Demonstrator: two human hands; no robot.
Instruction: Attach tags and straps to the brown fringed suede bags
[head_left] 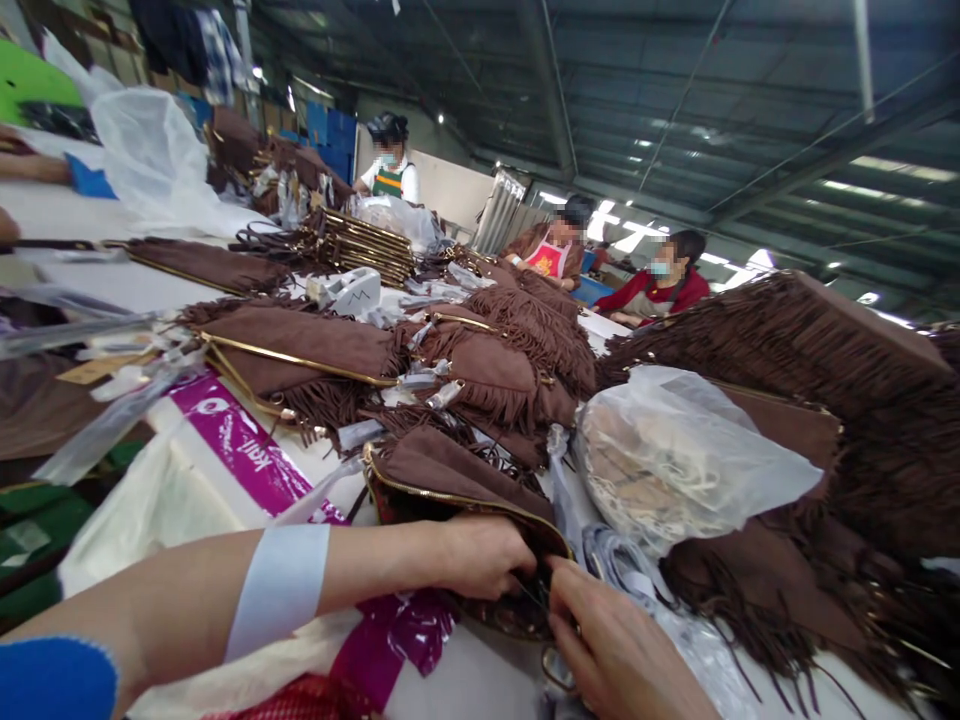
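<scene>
A brown suede-like bag (457, 465) with a gold zipper along its mouth lies unzipped in front of me. My left hand (487, 553) reaches into the mouth with its fingers curled closed; what they hold is hidden in the dark inside. My right hand (607, 630) pinches the bag's edge at its right corner, near the end of the zipper. Both hands are close together at the opening. Below the bag's right end a gold metal ring (556, 668) shows beside my right hand.
Several brown fringed bags (300, 345) cover the table, and a tall pile (787, 400) rises at right. A clear plastic bag (675, 450) with contents stands right of my hands. A purple-and-white printed wrapper (240, 440) lies left. Co-workers (551, 255) sit beyond the table.
</scene>
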